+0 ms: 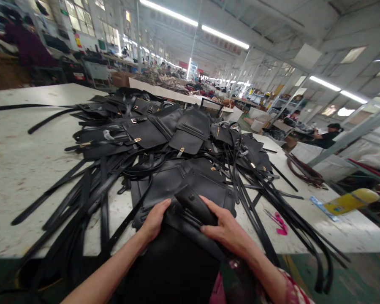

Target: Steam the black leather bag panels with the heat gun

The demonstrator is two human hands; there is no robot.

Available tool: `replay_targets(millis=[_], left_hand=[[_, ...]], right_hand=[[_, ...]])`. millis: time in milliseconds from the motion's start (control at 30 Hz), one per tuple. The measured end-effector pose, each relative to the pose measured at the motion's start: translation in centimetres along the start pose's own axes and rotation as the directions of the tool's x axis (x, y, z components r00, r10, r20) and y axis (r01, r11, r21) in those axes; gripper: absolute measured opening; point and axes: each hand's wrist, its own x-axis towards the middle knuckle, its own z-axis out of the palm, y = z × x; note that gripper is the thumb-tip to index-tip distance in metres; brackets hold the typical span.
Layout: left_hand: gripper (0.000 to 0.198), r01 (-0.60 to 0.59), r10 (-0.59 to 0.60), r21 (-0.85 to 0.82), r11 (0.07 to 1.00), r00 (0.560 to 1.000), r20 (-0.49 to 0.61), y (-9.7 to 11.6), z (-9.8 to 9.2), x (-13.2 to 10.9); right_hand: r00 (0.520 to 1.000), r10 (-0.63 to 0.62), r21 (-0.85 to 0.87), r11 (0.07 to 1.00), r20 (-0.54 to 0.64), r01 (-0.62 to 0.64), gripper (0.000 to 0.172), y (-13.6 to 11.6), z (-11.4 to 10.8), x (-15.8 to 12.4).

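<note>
- Many long black leather straps (82,198) lie in a loose fan on the left part of the pale, stained tabletop (19,160), and some hang over its near edge.
- Behind them, across the middle of the tabletop, there is a heap of flat black leather bag panels (177,131) with small gold clasps.
- At the near edge lies the black leather bag body (190,177), partly over the edge toward the person.
- The left hand (153,219) has its grip closed on the left side of this bag body, with the fingers curled over the leather and the thumb on top.
- Between the two hands lies the rolled black leather flap (194,204). Its long axis goes from far-left to near-right. The far end is free and is just beside the left fingertips.
- The right hand (228,232) is the nearer one to the flap. Its grip looks half closed around the near end, thumb along the top and fingers below, pointing left. How firmly it pinches, I cannot tell.
- Right of the hands, apart from them, small pink thread snips (280,223) lie on the tabletop among thin straps.
- Farther right there is a yellow and blue packet (348,202) at the tabletop edge, and behind it a bundle of brown straps (304,171).
- No writing can be read. The print on the packet and the signs far back in the hall are too small and blurred, and no brand mark shows on the leather.
</note>
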Motion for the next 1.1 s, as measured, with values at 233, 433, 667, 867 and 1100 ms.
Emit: replay_targets(millis=[233,433,667,867,1100], left_hand=[[0.045,0.104,-0.096,-0.082,0.991,0.990,0.103,0.2,0.2,-0.3],[0.061,0.270,-0.199,-0.177,0.946,0.920,0.336,2.6,0.3,-0.9],[0.059,0.064,-0.101,0.130,0.989,0.948,0.300,2.4,0.7,-0.1],[0.066,-0.011,-0.036,0.146,0.989,0.948,0.318,1.6,1.1,0.8],[0.063,-0.080,0.005,0.221,0.972,0.948,0.319,2.1,1.9,1.1]], right_hand=[[0.968,0.191,-0.010,0.981,0.162,-0.192,0.068,3.2,-1.1,-1.5],[0.998,0.025,-0.118,0.993,0.066,-0.017,0.067,2.3,1.6,3.1],[0.947,0.203,0.092,0.978,-0.250,-0.186,0.069,5.5,-7.3,4.1],[0.892,0.419,0.182,0.903,-0.169,-0.389,0.050,10.0,-15.0,1.5],[0.876,0.419,0.223,0.902,-0.238,-0.371,0.042,12.5,-15.5,5.6]])
